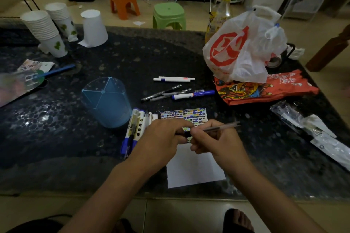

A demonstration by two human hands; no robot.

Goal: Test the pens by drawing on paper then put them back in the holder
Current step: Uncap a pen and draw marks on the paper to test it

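Hands: left hand [162, 138] and right hand [214, 143] both grip one clear pen [217, 127] above the paper [195, 168].
Pen tip: hidden between fingers; cap state unclear.
Paper: top half colour-marked, middle covered by hands.
Holder [107, 100]: blue, lying tipped on tabletop [56, 138].
Markers [135, 128]: beside holder, lower ends hidden by left hand.
Other pens [178, 91]: loose behind paper.

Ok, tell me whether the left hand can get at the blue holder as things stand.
Probably yes, but not freely. The blue holder stands just beyond and to the side of the left hand, nothing between them. That hand, though, is busy pinching the end of the clear pen that the right hand holds.
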